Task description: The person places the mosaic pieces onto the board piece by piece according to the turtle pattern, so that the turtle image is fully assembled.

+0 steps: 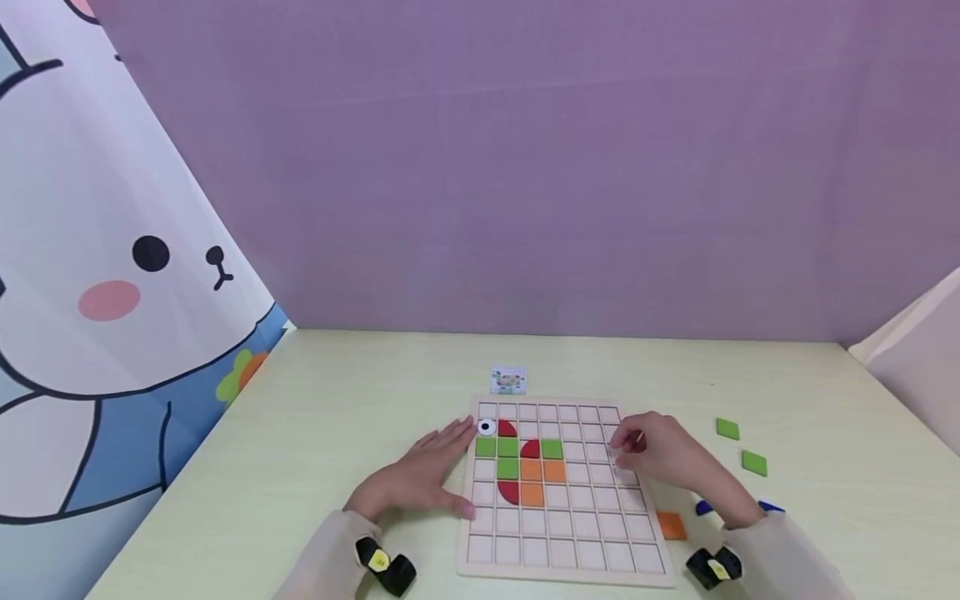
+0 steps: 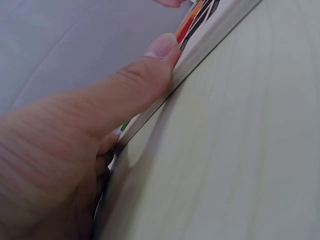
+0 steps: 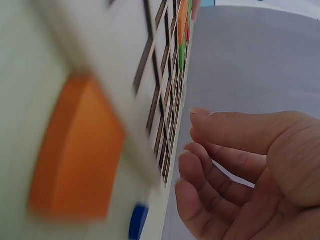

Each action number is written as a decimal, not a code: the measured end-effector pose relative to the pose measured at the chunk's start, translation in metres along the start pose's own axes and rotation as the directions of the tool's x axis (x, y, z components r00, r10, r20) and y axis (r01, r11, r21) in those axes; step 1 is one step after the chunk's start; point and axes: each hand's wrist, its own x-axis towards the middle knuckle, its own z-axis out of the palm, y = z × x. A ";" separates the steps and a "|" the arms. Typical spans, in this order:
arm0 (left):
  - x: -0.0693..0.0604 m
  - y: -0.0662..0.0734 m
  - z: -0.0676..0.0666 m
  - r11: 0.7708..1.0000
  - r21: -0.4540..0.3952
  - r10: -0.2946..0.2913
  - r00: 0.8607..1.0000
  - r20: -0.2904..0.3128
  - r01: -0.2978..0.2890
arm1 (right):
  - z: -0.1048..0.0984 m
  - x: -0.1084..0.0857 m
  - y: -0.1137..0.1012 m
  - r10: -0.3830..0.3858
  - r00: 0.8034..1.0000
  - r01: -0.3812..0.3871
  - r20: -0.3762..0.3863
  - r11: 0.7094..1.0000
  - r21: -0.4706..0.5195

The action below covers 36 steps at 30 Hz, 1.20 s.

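A pale gridded board [image 1: 566, 575] holds a round eye tile [image 1: 486, 427], red rounded pieces [image 1: 508, 492], green squares [image 1: 507, 468] and orange squares [image 1: 532, 495]. My left hand [image 1: 420, 482] lies at the board's left edge with fingers extended; in the left wrist view the thumb of this hand [image 2: 100, 110] presses against the board's side [image 2: 215, 41]. Over the right edge of the grid hovers my right hand [image 1: 660, 450]. The right wrist view shows this hand [image 3: 250, 165] with loosely bent fingers, thumb and index tips close together, and no piece visible between them.
An orange tile [image 1: 671, 525] lies against the board's lower right side. Blue pieces [image 1: 703, 507] are partly behind the right forearm, and two green tiles [image 1: 727, 428] lie farther right. A small printed card [image 1: 508, 380] sits beyond the board's top edge.
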 end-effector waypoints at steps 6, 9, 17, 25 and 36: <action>-0.001 0.000 0.000 1.000 -0.004 -0.006 1.000 0.001 0.006 | -0.011 -0.009 0.021 0.008 1.000 -0.009 -0.015 0.998 -0.055; -0.001 0.001 0.000 1.000 -0.009 -0.009 1.000 0.005 0.009 | -0.018 -0.014 0.031 0.033 0.999 -0.035 -0.024 0.996 -0.086; -0.002 0.000 0.000 1.000 0.003 -0.012 1.000 0.001 0.012 | -0.039 -0.026 0.048 0.154 0.988 -0.155 -0.019 0.978 -0.136; -0.002 -0.001 0.000 1.000 -0.005 -0.001 1.000 0.000 0.001 | -0.058 -0.035 0.072 0.158 0.986 -0.165 -0.051 0.968 -0.188; 0.000 -0.002 0.000 1.000 -0.006 0.001 1.000 0.002 -0.001 | -0.077 -0.045 0.101 0.164 0.984 -0.174 -0.063 0.964 -0.201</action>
